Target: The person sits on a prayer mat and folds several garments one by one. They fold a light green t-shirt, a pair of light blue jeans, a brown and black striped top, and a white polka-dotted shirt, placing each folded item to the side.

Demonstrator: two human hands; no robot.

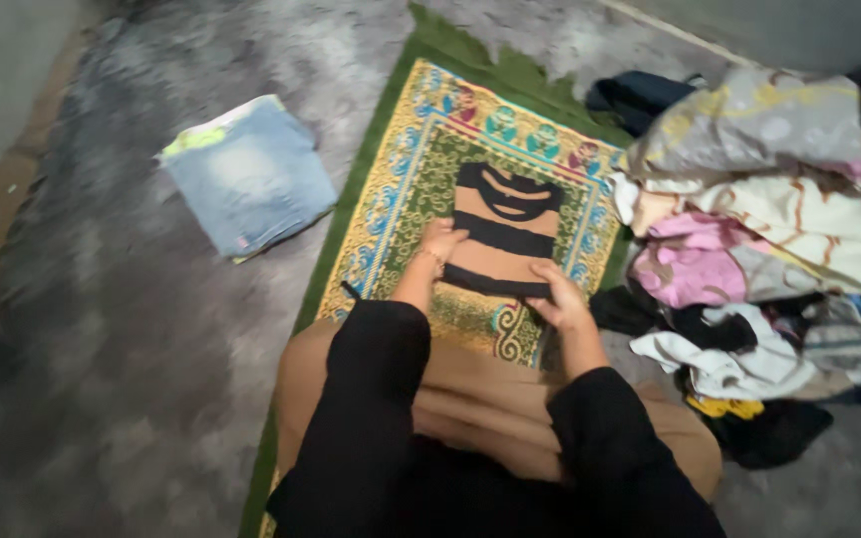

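Garment: a striped top [506, 231], tan with broad black bands, is laid flat on the patterned mat [391, 199] — directly ahead of the kneeling person, at short reach.
Long axis: the top is seen to run away from the body, neckline at the far end, hem nearest the knees; it is tilted slightly to the right.
Left hand [440, 242]: placed on the top's left edge, about halfway up; fingers curled in over the cloth. Whether the cloth is pinched or only pressed cannot be told.
Right hand [560, 299]: laid on the lower right corner by the hem, fingers spread flat over the edge; no clear grasp is shown.
Nearer hand: the right one is nearer the hem, the left one nearer the middle — the top lies between them.
Look of garment: appears already narrowed, with no sleeves seen spread out at the sides; surface fairly smooth.
Mat: green-bordered, gold and blue pattern, spread on a grey shaggy carpet [132, 329].
Left of mat: folded denim piece [249, 177], well apart from the hands.
Right of mat: a loose heap of mixed clothes [759, 219], just beside the mat.
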